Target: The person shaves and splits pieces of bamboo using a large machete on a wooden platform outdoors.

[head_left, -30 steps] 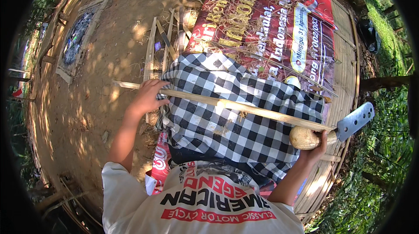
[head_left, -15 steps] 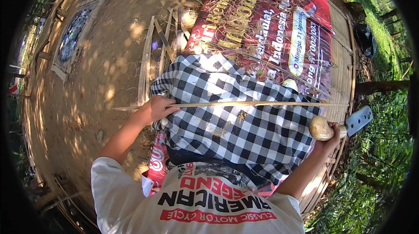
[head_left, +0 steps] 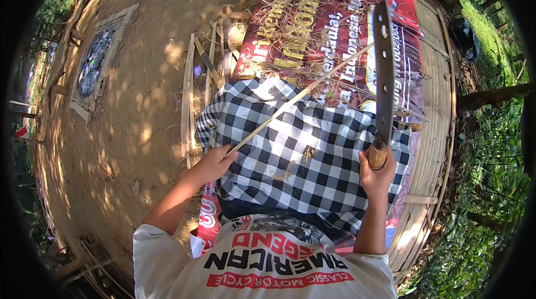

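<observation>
The left hand (head_left: 216, 163) is closed around the near end of a thin pale stick (head_left: 298, 97), which slants away to the upper right, over the black-and-white checked cloth (head_left: 318, 170) and the red banner (head_left: 262, 39). The right hand (head_left: 378, 172) is wrapped around the wooden handle of a long knife (head_left: 383, 70), its blade pointing away from the body. The stick's far end shows just beside the blade (whether they touch, I cannot tell).

The main danger looks to be the blade: if it ran down the stick, or if the right hand's grip on the handle loosened, the edge could reach the left hand's fingers. The stick seems slender enough to bend or turn, since only one end is gripped. The cloth covers the lap, but it would probably do little against a slip of that knife. Curly shavings (head_left: 307, 27) lie scattered on the banner, and a swing that dipped too low could snag there or nick the banner itself.
</observation>
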`<action>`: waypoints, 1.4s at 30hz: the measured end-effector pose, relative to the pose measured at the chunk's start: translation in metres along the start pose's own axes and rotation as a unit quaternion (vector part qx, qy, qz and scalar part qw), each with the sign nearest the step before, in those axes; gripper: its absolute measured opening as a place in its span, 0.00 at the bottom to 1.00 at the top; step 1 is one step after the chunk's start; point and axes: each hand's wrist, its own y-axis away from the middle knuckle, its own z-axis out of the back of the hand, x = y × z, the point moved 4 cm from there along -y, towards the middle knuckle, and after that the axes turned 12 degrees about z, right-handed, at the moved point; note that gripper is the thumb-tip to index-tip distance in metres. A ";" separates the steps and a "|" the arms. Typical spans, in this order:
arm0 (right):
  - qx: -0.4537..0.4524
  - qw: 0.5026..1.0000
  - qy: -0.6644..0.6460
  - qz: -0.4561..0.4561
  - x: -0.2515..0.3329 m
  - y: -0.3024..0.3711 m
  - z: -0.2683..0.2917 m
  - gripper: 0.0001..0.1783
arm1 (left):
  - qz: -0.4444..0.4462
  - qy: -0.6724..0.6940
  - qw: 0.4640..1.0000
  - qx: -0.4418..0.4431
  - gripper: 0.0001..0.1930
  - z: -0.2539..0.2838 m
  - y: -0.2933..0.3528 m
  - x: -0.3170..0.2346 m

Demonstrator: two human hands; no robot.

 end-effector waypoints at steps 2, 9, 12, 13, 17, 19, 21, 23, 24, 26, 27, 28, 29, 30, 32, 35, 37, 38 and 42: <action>0.077 0.996 -0.007 0.047 0.018 -0.007 -0.029 0.13 | -0.004 0.048 0.999 0.001 0.17 -0.005 0.004 -0.003; 0.279 0.913 0.149 0.258 0.031 -0.002 -0.124 0.21 | 0.065 0.104 0.992 0.006 0.21 -0.031 0.009 0.030; 0.301 0.878 0.181 0.326 0.031 0.003 -0.152 0.18 | 0.123 0.185 0.974 0.043 0.20 -0.037 0.008 0.034; 0.293 0.870 0.211 0.336 0.028 0.002 -0.158 0.16 | 0.148 0.209 0.965 0.050 0.19 -0.037 0.009 0.032; 0.236 0.857 0.231 0.395 0.007 -0.016 -0.168 0.06 | 0.178 0.208 0.961 0.050 0.20 -0.036 0.011 0.033; 0.224 0.850 0.239 0.412 0.000 -0.025 -0.163 0.05 | 0.155 0.171 0.972 0.036 0.20 -0.036 0.009 0.033; 0.216 0.839 0.251 0.432 -0.005 -0.033 -0.156 0.05 | 0.121 0.124 0.985 0.021 0.21 -0.035 0.008 0.033; 0.214 0.834 0.258 0.438 -0.011 -0.041 -0.149 0.05 | 0.121 0.106 0.986 0.035 0.21 -0.032 0.007 0.030; 0.215 0.830 0.264 0.441 -0.012 -0.043 -0.147 0.04 | 0.121 0.097 0.987 0.041 0.21 -0.031 0.007 0.029; 0.215 0.823 0.273 0.450 -0.013 -0.046 -0.143 0.04 | 0.105 0.108 0.987 0.047 0.20 -0.032 0.006 0.030; 0.207 0.823 0.265 0.459 -0.013 -0.047 -0.141 0.04 | 0.097 0.114 0.988 0.050 0.19 -0.032 0.006 0.030; 0.210 0.819 0.269 0.461 -0.015 -0.050 -0.140 0.04 | 0.103 0.120 0.986 0.054 0.20 -0.031 0.006 0.030; 0.212 0.815 0.275 0.463 -0.016 -0.052 -0.137 0.04 | 0.109 0.125 0.984 0.060 0.21 -0.030 0.005 0.030; 0.215 0.812 0.281 0.464 -0.016 -0.055 -0.134 0.04 | 0.114 0.130 0.983 0.065 0.22 -0.030 0.005 0.029; 0.231 0.806 0.284 0.465 -0.014 -0.058 -0.131 0.05 | 0.125 0.153 0.976 0.088 0.22 -0.029 0.004 0.030; 0.274 0.802 0.292 0.443 -0.012 -0.053 -0.129 0.11 | 0.117 0.203 0.964 0.125 0.19 -0.032 0.001 0.035; 0.318 0.797 0.287 0.425 -0.010 -0.050 -0.127 0.17 | 0.137 0.253 0.945 0.156 0.18 -0.034 0.000 0.038; 0.327 0.793 0.273 0.436 -0.007 -0.049 -0.126 0.20 | 0.167 0.281 0.930 0.172 0.18 -0.033 0.000 0.033; 0.336 0.771 0.246 0.481 0.015 -0.054 -0.106 0.26 | 0.230 0.314 0.898 0.206 0.18 -0.030 -0.003 0.041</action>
